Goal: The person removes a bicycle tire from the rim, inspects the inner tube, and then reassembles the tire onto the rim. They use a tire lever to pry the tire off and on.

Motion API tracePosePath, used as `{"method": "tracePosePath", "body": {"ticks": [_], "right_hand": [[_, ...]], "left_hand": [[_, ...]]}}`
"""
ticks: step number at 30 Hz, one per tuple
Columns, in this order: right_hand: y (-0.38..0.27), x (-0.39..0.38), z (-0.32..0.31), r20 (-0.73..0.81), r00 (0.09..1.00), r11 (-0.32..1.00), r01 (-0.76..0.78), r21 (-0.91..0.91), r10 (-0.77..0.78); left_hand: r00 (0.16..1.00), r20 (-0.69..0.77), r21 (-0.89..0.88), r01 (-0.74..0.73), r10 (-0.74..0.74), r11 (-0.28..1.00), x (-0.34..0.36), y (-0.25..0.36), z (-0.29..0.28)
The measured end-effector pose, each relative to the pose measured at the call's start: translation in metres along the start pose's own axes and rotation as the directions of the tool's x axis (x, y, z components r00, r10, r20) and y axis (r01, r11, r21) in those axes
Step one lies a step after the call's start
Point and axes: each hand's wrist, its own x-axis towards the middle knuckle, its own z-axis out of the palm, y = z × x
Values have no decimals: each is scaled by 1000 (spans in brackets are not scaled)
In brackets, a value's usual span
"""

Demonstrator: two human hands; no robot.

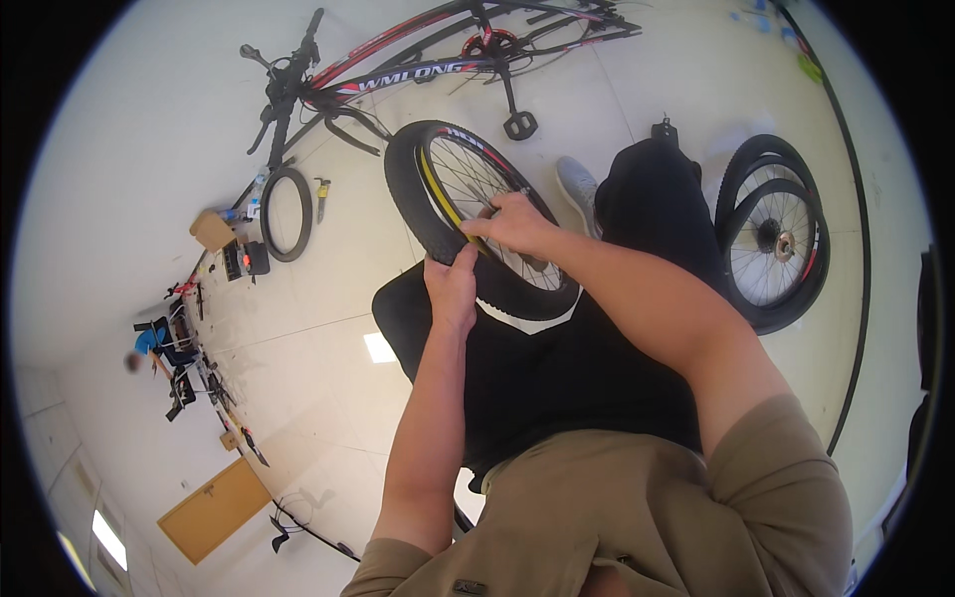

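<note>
A spoked bicycle wheel (468, 174) leans across my lap with a black knobby tire (410, 189) around it. Between tire and rim, a yellow rim strip (438, 184) shows on the left side. My left hand (453, 289) is closed around the tire's near left edge, thumb up on the sidewall. Across the spokes reaches my right hand (512, 224), its fingers bent and their tips pressed together at the yellow strip beside the tire edge. Exactly what those fingertips pinch is partly hidden by the hand.
A bicycle frame (418, 75) without wheels lies ahead. Two more wheels (771, 234) rest on the floor right of my leg. To the left are a loose tire (286, 214), a pump-like tool (322, 199), a cardboard box (212, 231) and a toolbox (245, 260). Another person (149, 340) is far left.
</note>
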Motion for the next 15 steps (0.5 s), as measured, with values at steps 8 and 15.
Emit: {"method": "tracePosePath", "body": {"ticks": [8, 15], "right_hand": [[0, -2, -3, 285, 942, 932, -256, 257, 180], [-3, -7, -8, 329, 899, 892, -377, 249, 288]], "left_hand": [[999, 48, 58, 4, -7, 998, 2, 10, 4], [998, 47, 134, -34, 28, 990, -5, -2, 5]]}}
